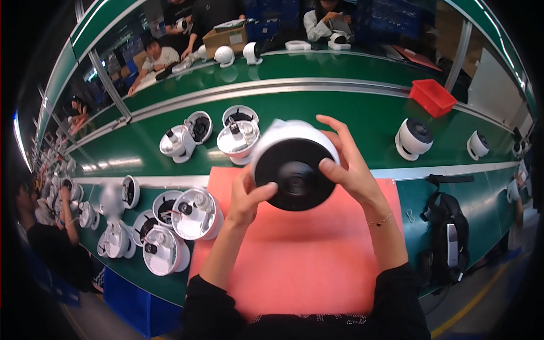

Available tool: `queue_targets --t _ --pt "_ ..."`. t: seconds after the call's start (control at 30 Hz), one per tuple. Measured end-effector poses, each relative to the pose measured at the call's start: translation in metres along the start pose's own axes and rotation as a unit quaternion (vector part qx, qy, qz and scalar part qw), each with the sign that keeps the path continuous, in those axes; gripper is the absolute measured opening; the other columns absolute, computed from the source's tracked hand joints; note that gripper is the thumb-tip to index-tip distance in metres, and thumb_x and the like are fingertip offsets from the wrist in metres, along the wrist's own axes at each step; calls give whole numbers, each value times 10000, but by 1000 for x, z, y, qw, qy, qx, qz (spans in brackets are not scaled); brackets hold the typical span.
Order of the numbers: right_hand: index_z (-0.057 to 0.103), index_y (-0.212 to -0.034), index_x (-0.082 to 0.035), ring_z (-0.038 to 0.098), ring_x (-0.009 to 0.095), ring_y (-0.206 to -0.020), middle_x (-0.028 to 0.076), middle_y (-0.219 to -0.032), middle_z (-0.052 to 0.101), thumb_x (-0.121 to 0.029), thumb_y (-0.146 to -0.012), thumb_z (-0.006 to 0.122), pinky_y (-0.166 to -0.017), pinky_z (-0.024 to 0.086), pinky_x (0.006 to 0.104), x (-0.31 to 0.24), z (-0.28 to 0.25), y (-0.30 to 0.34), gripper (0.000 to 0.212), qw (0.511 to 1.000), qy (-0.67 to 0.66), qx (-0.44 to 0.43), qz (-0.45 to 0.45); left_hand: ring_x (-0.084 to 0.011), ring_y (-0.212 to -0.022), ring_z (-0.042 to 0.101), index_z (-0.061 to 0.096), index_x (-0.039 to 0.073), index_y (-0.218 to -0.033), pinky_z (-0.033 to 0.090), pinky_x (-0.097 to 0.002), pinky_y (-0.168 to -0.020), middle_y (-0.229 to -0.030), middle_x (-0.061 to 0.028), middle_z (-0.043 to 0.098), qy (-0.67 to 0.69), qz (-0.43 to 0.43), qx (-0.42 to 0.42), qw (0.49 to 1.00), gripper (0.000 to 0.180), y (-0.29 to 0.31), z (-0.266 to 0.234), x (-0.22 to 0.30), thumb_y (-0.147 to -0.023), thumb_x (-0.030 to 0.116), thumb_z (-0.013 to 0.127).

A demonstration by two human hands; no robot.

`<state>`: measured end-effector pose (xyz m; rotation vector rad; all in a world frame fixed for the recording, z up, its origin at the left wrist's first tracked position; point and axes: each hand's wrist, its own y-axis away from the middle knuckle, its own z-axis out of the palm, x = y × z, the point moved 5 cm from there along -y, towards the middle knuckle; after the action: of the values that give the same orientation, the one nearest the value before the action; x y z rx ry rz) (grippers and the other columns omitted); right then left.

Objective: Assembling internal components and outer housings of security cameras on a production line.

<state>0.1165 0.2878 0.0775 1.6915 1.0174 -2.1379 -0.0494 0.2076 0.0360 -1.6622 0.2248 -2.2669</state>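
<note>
Gripping a rounded white plastic-looking housing with a black disc face (296, 164) between left hand (245, 199) and right hand (350, 165) above a flat pink mat (306, 266), probably handling light, stiff and scratch-prone, best being held by its white sides.

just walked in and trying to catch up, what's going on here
A person is holding a round white device with a black front in both hands, the left hand on one side and the right hand on the other, above a pink mat. Opened white units sit to the left, insides showing. To the right, a closed unit stands on the green bench.
</note>
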Motion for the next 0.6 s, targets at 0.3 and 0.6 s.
queue_targets --t 0.3,0.6 --pt "246 -1383 -86 443 209 -1166 115 -1279 416 4 -562 770 -940 422 351 -19 30 18 978 991 52 -35 -116 -263 -1241 368 218 69 -1373 326 -424 -1030 -1345 -115 365 89 117 -46 988 1032 -24 -17 -8 -557 282 814" --pt "249 -1359 -99 386 235 -1209 122 -1334 332 -91 -580 797 -865 481 369 -2 41 19 952 981 116 34 -151 -274 -1240 373 236 83 -1369 337 -423 -1026 -1353 -113 356 96 103 -58 988 881 -33 -5 -22 -712 465 681"
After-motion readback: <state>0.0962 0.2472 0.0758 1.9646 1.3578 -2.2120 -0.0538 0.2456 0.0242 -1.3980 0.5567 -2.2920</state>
